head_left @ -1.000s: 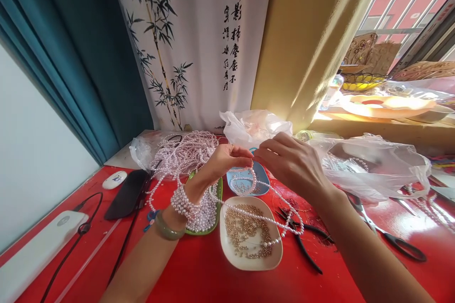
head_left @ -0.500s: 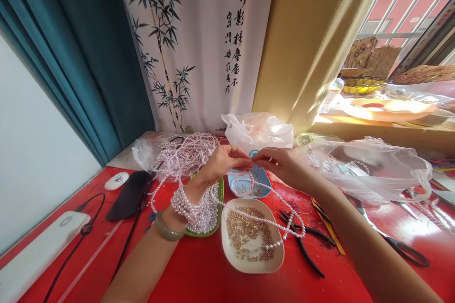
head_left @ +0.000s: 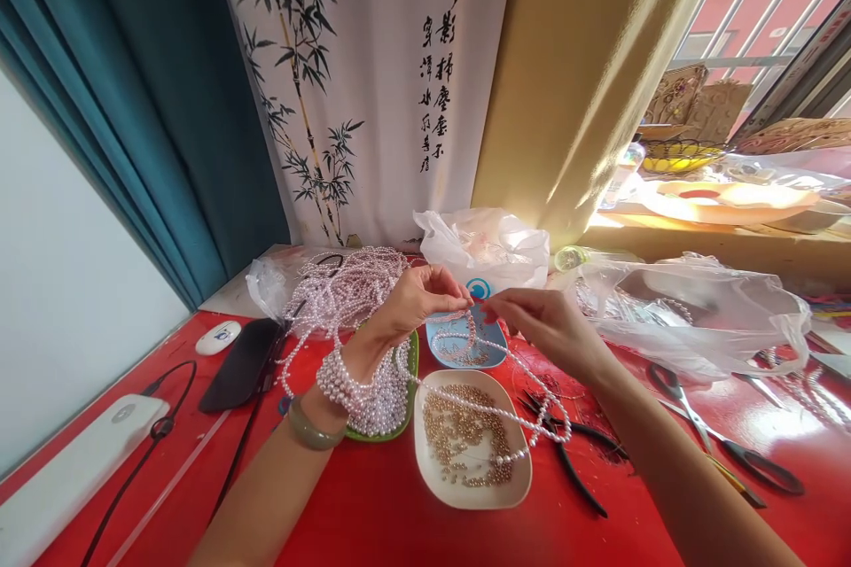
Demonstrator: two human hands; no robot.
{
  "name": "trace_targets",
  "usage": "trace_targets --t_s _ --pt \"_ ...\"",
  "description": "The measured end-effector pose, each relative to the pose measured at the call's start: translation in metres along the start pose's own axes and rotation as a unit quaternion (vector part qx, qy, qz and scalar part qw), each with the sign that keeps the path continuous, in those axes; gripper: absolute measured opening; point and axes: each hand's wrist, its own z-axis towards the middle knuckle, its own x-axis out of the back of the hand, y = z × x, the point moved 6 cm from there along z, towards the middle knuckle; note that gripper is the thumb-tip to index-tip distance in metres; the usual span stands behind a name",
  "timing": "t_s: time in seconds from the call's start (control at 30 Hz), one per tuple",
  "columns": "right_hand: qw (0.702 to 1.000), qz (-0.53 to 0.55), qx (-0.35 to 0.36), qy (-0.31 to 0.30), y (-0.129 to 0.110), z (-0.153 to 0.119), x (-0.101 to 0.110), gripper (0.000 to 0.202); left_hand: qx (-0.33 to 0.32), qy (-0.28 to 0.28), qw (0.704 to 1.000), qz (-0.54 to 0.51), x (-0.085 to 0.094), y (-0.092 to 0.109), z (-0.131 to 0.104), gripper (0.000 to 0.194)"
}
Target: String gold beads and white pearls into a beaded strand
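Note:
My left hand (head_left: 429, 297) is closed in a pinch at the top of a pearl bead strand (head_left: 472, 330), which hangs from the fingertips over a blue dish (head_left: 502, 353). Just to its right, slightly apart, my right hand (head_left: 542, 319) also pinches; whatever its fingertips hold is too fine to make out. Several pearl strands (head_left: 339, 385) wrap my left wrist above a jade-like bangle (head_left: 312, 425). A long pearl strand (head_left: 465, 403) crosses a cream dish (head_left: 429, 483) of gold-coloured beads (head_left: 458, 425) and loops at the right. Under my left wrist sits a green dish (head_left: 413, 372) of white pearls.
A heap of pink pearl strands (head_left: 359, 283) lies behind the left hand. Black-handled pliers (head_left: 578, 478) and scissors (head_left: 751, 461) lie right. Plastic bags (head_left: 482, 244) stand at the back; a phone (head_left: 239, 368) and white power bank (head_left: 80, 469) lie left.
My right hand has drawn away to the right from my left fingertips, opening a small gap. The right forearm has shifted, uncovering more of the scissors. My left hand stays nearly still.

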Motion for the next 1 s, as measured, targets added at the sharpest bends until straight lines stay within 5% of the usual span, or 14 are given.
trace_targets --t_s 0.27,0.83,1.0 --pt "0.984 0.176 -0.026 -0.006 0.016 0.011 -0.021 0.023 -0.026 -0.014 0.999 0.025 -0.006 0.004 -0.001 0.024" --pt "0.957 0.274 -0.093 -0.028 0.028 0.023 -0.024 0.016 -0.151 0.079 0.96 0.221 -0.008 0.014 -0.009 0.016" --pt "0.991 0.128 -0.046 0.01 0.021 0.024 -0.019 0.012 -0.16 0.069 0.952 0.252 -0.009 0.013 -0.008 0.013"
